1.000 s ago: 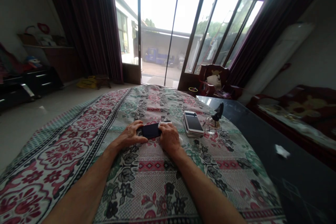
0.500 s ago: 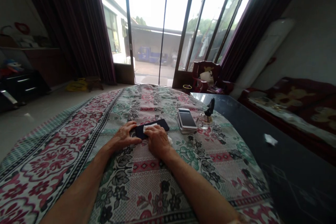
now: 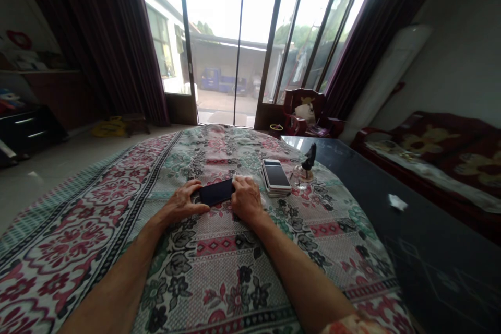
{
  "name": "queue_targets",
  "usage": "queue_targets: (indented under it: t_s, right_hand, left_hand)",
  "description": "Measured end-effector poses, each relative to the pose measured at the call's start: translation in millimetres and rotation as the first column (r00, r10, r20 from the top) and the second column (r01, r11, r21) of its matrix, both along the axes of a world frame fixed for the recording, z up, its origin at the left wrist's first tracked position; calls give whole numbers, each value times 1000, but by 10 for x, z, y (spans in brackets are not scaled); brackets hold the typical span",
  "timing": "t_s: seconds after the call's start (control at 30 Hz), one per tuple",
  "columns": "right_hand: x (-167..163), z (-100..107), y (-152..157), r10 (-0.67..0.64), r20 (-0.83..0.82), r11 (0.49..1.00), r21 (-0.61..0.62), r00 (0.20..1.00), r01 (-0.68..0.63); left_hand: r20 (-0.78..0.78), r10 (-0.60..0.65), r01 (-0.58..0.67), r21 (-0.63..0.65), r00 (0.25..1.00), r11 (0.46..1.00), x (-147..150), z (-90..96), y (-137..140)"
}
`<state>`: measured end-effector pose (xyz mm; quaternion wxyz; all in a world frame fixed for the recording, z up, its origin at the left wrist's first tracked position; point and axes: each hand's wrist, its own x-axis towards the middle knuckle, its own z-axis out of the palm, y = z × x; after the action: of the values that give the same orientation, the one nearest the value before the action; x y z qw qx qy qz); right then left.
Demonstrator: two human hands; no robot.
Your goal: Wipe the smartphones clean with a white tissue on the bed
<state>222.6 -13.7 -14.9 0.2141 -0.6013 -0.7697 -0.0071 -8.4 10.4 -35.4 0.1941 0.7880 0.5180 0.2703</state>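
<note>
A dark phone lies on a flowered tablecloth, its left end clasped between the left hand's thumb and fingers; the right hand, fingers bunched over white tissue, covers its right end. Stacked phones sit nearby, rightward.

Bare forearms; right sleeve reddish, patterned

You have two hands, one dark phone, one pile of phones, one bottle and two curtains.
</note>
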Motion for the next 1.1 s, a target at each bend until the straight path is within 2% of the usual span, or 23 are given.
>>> queue_targets:
  t_s: [0.23, 0.4, 0.47, 0.53, 0.63, 0.77, 0.9, 1.0, 1.1]
  right_hand:
    - [-347, -10, -154, 249, 18, 968, -34, 968, -249]
    - [-486, -29, -218, 459, 14, 888, 6, 888, -459]
    - [-491, -26, -218, 494, 10, 869, 4, 869, -494]
    - [-466, -12, -192, 476, 3, 879, 7, 879, -476]
    - [-377, 11, -97, 368, -14, 930, 4, 930, -368]
    - [-174, 19, 77, 133, -37, 991, -18, 990, -134]
    - [2, 19, 161, -96, -24, 994, -57, 995, 94]
    - [-1, 11, 111, -109, 12, 994, -31, 994, 109]
    - [-131, -10, -20, 0, 22, 1000, 16, 1000, 0]
  left_hand:
    - [4, -6, 6, 43, 1000, 999, -7, -71, 43]
    - [27, -5, 4, 41, 1000, 999, -20, -116, 66]
    - [28, 1, -2, 40, 1000, 999, -21, -116, 66]
    - [21, 4, -5, 49, 1000, 999, -17, -103, 58]
    - [-1, 0, 0, 48, 1000, 999, -9, -72, 41]
    - [-19, -5, 5, 10, 1000, 1000, -4, -38, 24]
    - [-19, -6, 6, -12, 1000, 1000, -3, -27, 16]
    - [-4, 0, 0, -5, 1000, 1000, -2, -25, 12]
    - [13, -1, 0, 13, 1000, 1000, 2, -33, 15]
